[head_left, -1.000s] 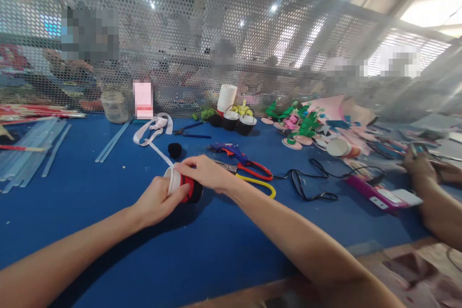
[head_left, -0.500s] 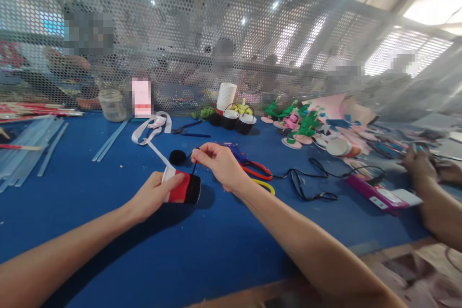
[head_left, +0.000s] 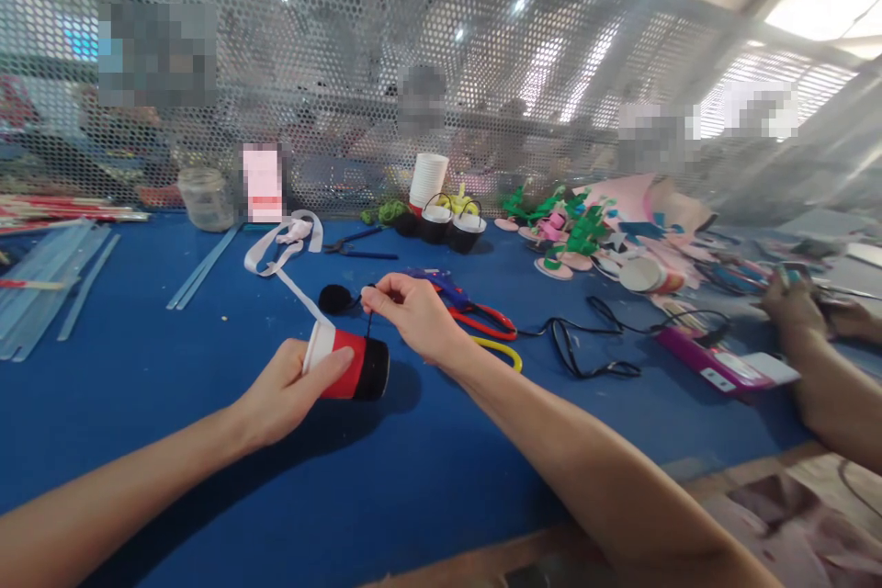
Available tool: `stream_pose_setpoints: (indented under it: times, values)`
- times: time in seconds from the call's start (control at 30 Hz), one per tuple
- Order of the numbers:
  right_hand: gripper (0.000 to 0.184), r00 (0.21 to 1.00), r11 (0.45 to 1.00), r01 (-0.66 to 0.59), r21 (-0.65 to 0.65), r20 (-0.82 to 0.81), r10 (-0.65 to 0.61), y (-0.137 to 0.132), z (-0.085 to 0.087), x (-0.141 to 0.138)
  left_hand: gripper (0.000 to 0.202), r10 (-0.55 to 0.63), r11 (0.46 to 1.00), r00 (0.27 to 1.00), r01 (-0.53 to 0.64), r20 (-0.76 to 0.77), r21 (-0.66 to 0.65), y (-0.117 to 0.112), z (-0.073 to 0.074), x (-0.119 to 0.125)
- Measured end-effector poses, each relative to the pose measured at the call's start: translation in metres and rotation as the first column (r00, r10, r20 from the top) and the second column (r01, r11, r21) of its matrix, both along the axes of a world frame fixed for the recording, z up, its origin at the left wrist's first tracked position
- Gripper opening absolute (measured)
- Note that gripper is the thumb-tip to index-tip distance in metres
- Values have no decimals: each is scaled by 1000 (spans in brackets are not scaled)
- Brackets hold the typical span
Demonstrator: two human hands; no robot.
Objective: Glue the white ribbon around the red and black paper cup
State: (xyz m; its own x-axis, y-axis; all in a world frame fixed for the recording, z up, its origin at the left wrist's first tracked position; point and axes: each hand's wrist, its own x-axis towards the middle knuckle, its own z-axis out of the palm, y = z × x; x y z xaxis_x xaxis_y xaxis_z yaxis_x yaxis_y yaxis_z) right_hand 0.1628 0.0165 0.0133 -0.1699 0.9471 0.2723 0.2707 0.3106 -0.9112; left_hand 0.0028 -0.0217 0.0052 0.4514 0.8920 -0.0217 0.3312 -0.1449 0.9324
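Here, left hand grips cup over blue worktop; right hand pinches black yarn. Cup looks light, thin, may dent: best held softly near rim. Yarn looks soft, bendy.

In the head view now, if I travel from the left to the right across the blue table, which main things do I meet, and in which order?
Pile of translucent strips → glass jar → left hand → red, white and black cup → right hand → yellow loop handle → purple box → another person's hand.
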Motion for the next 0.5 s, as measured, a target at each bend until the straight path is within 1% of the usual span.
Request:
stream_pose_setpoints:
  times: [0.17,0.27,0.37,0.5]
  values:
    - [19,999,1000,-28,-13,-37,27,-1,0,-2,34,-31,996,999,33,-31,79,-2,2,0]
    - [19,998,998,-54,-14,-45,54,1,-4,-3,33,-22,992,1000,25,-22,123,-4,3,0]
    - [20,997,998,-67,-22,-35,66,1,-6,-3,32,-28,985,999,30,-16,167,-5,4,1]
    - [21,997,996,-72,-50,-6,72,0,-7,-3,32,-48,980,998,54,-34,189,-4,5,0]
